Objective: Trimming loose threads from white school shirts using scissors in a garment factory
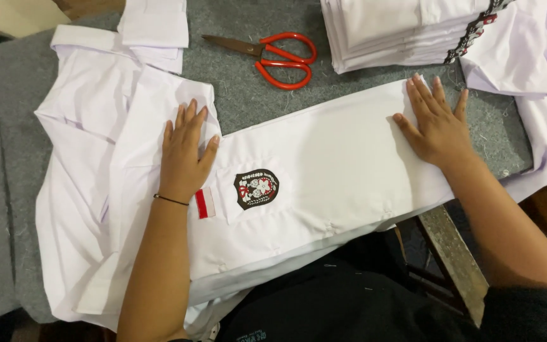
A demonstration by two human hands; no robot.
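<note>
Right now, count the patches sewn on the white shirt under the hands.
2. A dark round badge sits on the shirt pocket; a small red-and-white patch lies beside the left hand. Folds may hide more.

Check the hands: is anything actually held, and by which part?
Nothing is gripped. The left hand lies flat on the white shirt near its chest pocket; the right hand presses flat on its far end. The red scissors lie untouched.

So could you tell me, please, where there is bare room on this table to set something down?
Bare grey table lies left of the white shirt, and a smaller patch shows around the red scissors. The far right is crowded by the stack of folded shirts.
</note>
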